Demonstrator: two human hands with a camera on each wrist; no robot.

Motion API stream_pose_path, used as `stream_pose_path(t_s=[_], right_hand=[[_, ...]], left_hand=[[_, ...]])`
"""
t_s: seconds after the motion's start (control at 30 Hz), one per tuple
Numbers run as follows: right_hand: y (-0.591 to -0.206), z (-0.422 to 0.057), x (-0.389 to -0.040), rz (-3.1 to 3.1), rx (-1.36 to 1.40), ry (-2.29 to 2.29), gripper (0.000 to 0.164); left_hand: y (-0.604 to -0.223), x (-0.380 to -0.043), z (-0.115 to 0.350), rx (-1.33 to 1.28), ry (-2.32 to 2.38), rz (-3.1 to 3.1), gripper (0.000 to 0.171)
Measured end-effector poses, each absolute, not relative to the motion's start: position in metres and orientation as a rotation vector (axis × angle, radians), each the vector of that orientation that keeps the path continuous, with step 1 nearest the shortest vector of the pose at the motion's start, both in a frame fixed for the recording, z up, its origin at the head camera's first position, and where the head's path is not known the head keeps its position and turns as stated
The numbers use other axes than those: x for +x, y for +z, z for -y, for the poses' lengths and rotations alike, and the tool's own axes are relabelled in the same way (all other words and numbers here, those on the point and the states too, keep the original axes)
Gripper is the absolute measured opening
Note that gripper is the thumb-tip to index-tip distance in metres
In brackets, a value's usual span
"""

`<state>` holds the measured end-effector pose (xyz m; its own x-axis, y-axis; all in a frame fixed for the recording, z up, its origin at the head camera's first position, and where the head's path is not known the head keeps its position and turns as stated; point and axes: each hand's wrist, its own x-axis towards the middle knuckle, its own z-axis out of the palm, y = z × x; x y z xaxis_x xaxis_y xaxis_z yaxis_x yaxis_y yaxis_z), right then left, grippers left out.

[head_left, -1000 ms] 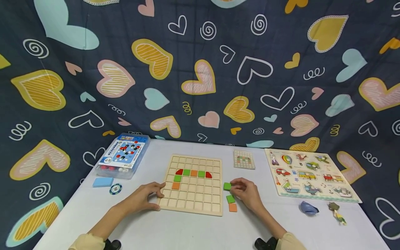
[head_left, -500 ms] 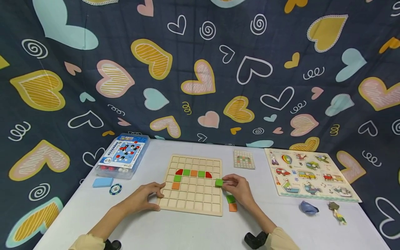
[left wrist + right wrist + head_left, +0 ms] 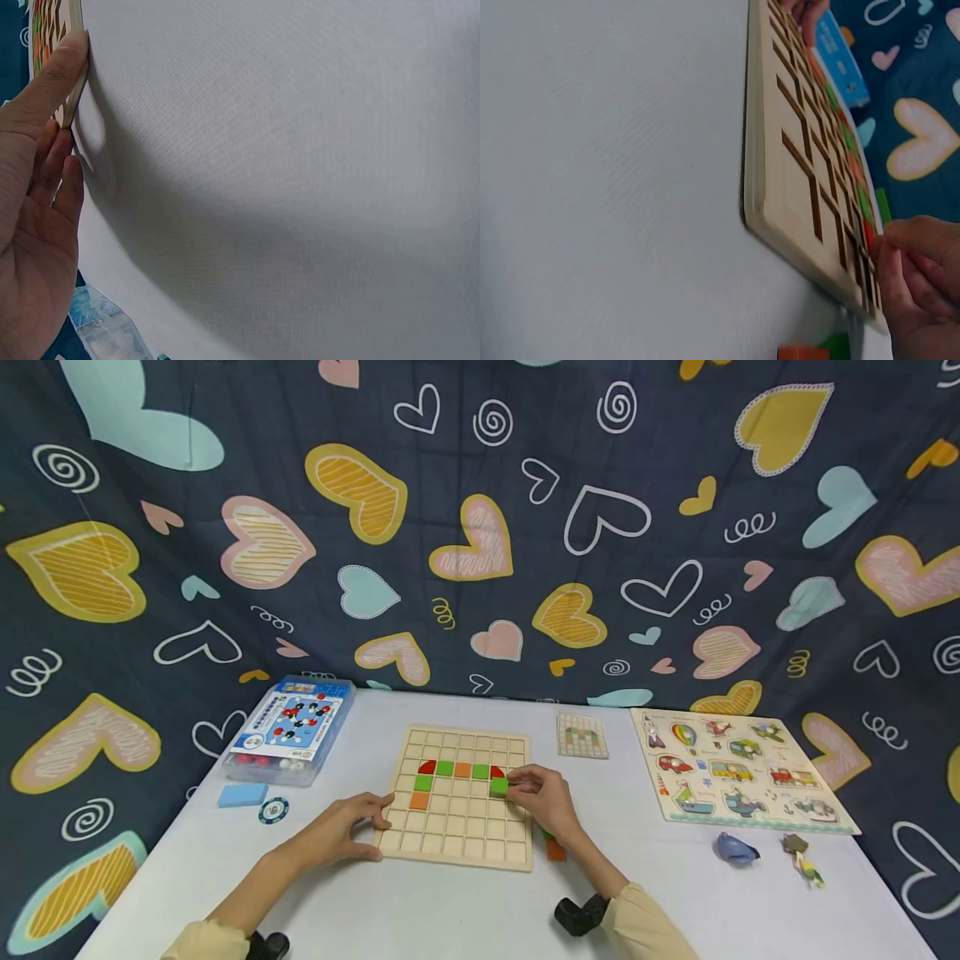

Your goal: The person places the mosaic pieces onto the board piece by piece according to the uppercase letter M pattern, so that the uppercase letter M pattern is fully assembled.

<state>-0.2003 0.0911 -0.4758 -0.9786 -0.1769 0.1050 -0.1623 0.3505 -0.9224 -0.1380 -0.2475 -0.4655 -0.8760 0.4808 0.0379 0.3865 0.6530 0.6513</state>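
Note:
A wooden grid board [image 3: 465, 839] lies flat on the table. My left hand [image 3: 341, 827] grips its near left corner; in the left wrist view the thumb [image 3: 64, 64] presses the board's edge. Between right thumb and fingertips, my right hand [image 3: 547, 797] pinches a green square tile [image 3: 498, 787] over the board's right side, just nearer than a red curved tile [image 3: 497, 772]. Whether it touches the board I cannot tell. Another red tile [image 3: 427, 767], green tiles [image 3: 445, 768] and orange tiles [image 3: 462, 770] sit in the grid. My right hand partly hides a loose orange tile [image 3: 556, 850] and a green one beside the board.
A small pattern card [image 3: 582, 736] lies behind the board. To the right are a picture puzzle board [image 3: 720, 816], a blue object [image 3: 737, 849] and a small figure [image 3: 804, 860]. A plastic box [image 3: 292, 727], blue block [image 3: 242, 795] and round chip [image 3: 273, 810] lie left.
My right hand has taken the green tile from beside the board and carried it left over the grid. My left hand keeps its place on the corner. The head view has shifted slightly.

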Motion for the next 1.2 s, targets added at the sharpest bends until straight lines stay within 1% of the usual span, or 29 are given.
stream_pose_path(t_s=[0.4, 1.2], right_hand=[[-0.476, -0.069, -0.204, -2.677, -0.544, -1.709, 0.018], [-0.479, -0.048, -0.207, -2.639, -0.631, -1.661, 0.016]], left_hand=[[-0.46, -0.139, 0.247, 0.682, 1.029, -2.713, 0.025], [-0.463, -0.138, 0.247, 0.708, 1.039, -2.717, 0.025]])
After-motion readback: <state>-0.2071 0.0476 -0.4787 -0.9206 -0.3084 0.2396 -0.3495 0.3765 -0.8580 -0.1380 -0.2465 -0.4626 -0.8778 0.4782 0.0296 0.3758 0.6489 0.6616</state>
